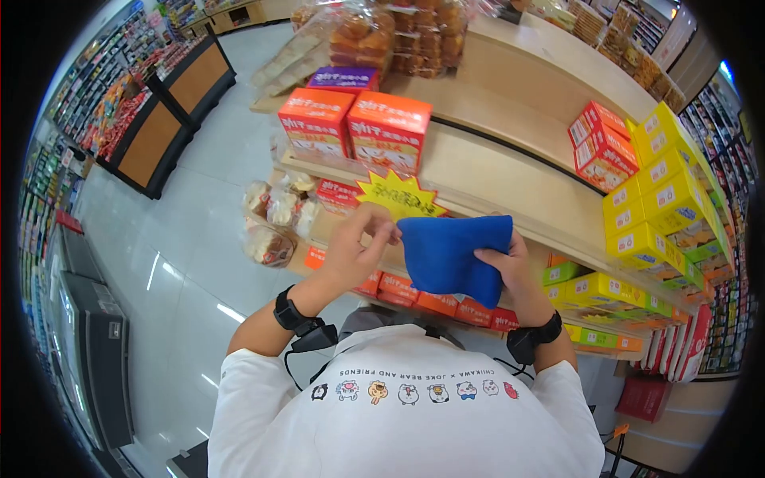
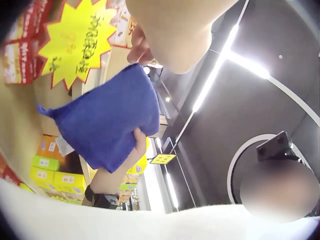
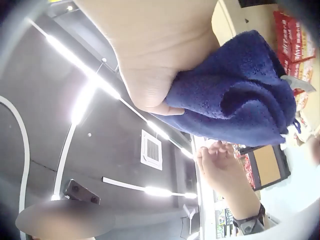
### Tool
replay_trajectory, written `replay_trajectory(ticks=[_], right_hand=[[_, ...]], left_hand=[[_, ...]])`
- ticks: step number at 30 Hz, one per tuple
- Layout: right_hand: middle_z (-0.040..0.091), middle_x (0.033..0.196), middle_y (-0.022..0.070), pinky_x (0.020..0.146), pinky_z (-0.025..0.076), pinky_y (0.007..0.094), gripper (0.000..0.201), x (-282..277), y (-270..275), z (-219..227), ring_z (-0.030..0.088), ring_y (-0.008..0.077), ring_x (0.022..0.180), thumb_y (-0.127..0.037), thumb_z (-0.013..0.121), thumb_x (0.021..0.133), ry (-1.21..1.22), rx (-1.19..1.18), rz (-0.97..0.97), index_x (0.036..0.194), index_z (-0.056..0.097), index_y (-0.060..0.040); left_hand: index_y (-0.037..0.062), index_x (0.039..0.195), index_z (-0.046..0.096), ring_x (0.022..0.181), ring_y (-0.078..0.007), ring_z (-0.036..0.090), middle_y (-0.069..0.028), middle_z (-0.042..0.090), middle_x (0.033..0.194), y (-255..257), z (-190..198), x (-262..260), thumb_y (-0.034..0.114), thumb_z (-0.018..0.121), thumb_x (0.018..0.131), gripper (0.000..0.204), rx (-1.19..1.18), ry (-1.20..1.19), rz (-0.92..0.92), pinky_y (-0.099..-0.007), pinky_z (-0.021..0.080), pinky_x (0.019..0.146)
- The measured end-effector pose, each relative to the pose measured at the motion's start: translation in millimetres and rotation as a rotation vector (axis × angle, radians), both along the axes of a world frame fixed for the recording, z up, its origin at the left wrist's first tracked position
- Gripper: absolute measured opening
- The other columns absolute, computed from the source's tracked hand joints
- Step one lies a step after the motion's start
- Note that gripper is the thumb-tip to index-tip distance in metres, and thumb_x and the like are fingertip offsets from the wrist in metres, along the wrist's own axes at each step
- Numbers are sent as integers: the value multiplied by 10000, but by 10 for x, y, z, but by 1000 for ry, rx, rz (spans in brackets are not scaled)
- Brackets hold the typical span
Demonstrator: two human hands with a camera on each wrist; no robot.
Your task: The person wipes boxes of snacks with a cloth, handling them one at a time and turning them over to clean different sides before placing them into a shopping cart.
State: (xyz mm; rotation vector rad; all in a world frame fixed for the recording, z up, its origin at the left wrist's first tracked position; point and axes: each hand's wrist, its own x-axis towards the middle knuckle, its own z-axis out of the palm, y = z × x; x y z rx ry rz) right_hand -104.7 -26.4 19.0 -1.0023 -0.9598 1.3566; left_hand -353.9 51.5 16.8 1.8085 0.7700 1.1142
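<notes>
A blue cloth (image 1: 454, 255) hangs partly folded in front of the person, above the shelf edge. The right hand (image 1: 510, 259) grips its right side, the thumb lying on the near face and the other fingers hidden behind. Beside the cloth's upper left corner is the left hand (image 1: 358, 247), its fingers loosely bent. In the right wrist view the left hand (image 3: 222, 170) appears apart from the cloth (image 3: 235, 95) and holds nothing visible. The left wrist view shows the right thumb against the cloth (image 2: 107, 117).
Behind the hands, a yellow starburst sign (image 1: 398, 193) stands at the shelf edge (image 1: 510, 223). Red boxes (image 1: 386, 131) and bagged bread (image 1: 362, 36) sit beyond it; yellow boxes (image 1: 657, 187) are stacked at the right. Bagged buns (image 1: 271, 243) lie left of the left hand.
</notes>
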Motion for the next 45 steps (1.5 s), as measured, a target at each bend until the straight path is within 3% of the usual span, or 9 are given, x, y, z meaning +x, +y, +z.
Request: replay_trajectory(ticks=[4,8,12,14,17,20,27,36,45], right_hand=[[614,1011,26,893,453,278,355,-6,461,79,584,129,947,113,547,739,-109,209,44,1049,577,-58],[538,901,25,738,492,252,288,-191,749,425,564,124,849,0,488,689,-22,67,-82,967,560,-25],[564,1124,110,765,504,260,401,-377,1073,596,570,129,902,-75,487,729,-83,68,-107,1122,522,1],[535,1219,134,864,483,290,538,-354,1242,500,560,167,1021,-128,623,762,-240,69,-135,1266,461,-33],[549,1216,131,966,432,347,821,-369,1422,462,538,242,1123,-233,813,676,-641,82,-202,1365,391,-86],[517,1293,157,985,416,355,900,-343,1579,352,516,265,1174,-247,832,641,-886,107,-82,1389,358,-84],[474,1346,159,1035,362,336,941,-350,1735,396,460,245,1237,-186,837,620,-900,129,-22,1395,324,-41],[530,1242,124,1003,374,320,735,-354,1856,315,477,216,1195,-35,806,613,-720,168,-57,1234,414,-59],[525,1237,104,1004,365,312,725,245,1301,559,463,197,1184,10,768,624,-660,140,-109,1251,420,-96]], left_hand=[[3,918,505,740,-128,610,-73,631,821,535,80,-492,55,504,934,54,-21,-25,73,-255,488,688],[17,996,504,860,-132,583,-69,618,927,1262,-38,-998,54,547,905,107,222,20,254,-265,460,755],[42,1088,514,975,-185,570,-90,565,1064,1718,11,-1190,91,666,811,320,271,-50,451,-318,455,789],[58,1140,499,1004,-213,539,-88,512,1120,1890,-40,-1270,137,736,737,474,271,13,457,-328,449,777],[54,1156,495,1020,-258,508,-112,507,1139,1884,65,-1257,169,766,676,563,382,144,440,-369,420,849],[53,1161,494,1082,-299,459,-124,496,1175,1905,108,-1170,173,762,674,569,538,246,331,-392,360,929],[144,1155,530,1146,-298,402,-87,490,1215,1731,246,-989,259,752,639,573,710,448,392,-466,240,980],[102,1189,533,1141,-291,446,-76,541,1191,1629,357,-660,197,756,630,609,734,453,213,-437,269,970],[14,1310,409,1152,-365,432,-176,495,1226,1548,321,50,157,788,634,788,633,298,4,-428,361,994]])
